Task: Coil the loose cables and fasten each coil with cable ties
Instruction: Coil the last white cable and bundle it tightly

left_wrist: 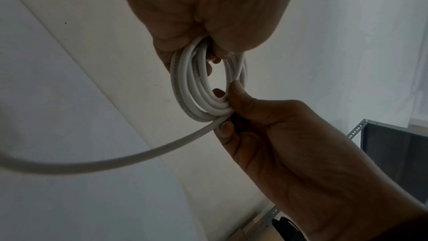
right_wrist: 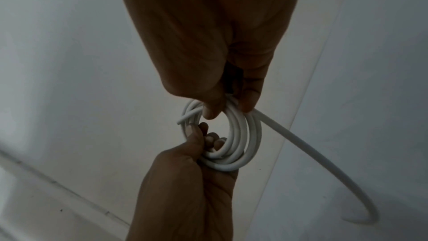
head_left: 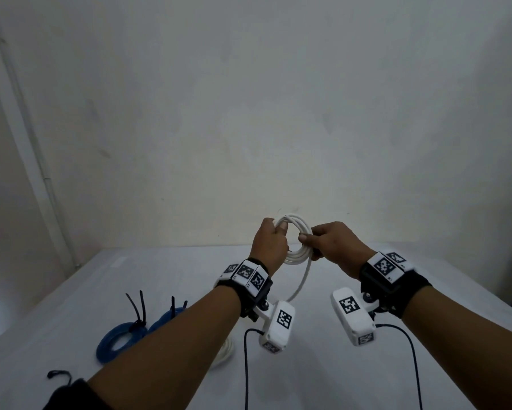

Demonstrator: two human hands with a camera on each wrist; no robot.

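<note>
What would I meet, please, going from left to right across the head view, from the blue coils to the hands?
Tied blue cable coil → second blue coil, partly behind the forearm → left hand → white cable coil held between both hands → right hand.

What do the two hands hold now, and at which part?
Both hold the white cable coil: the left hand grips its left side, the right hand pinches its right side, where the loose tail leaves.

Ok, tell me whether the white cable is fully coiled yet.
Not fully. The white cable is looped several times between the left hand and the right hand, but a loose tail hangs below.
</note>
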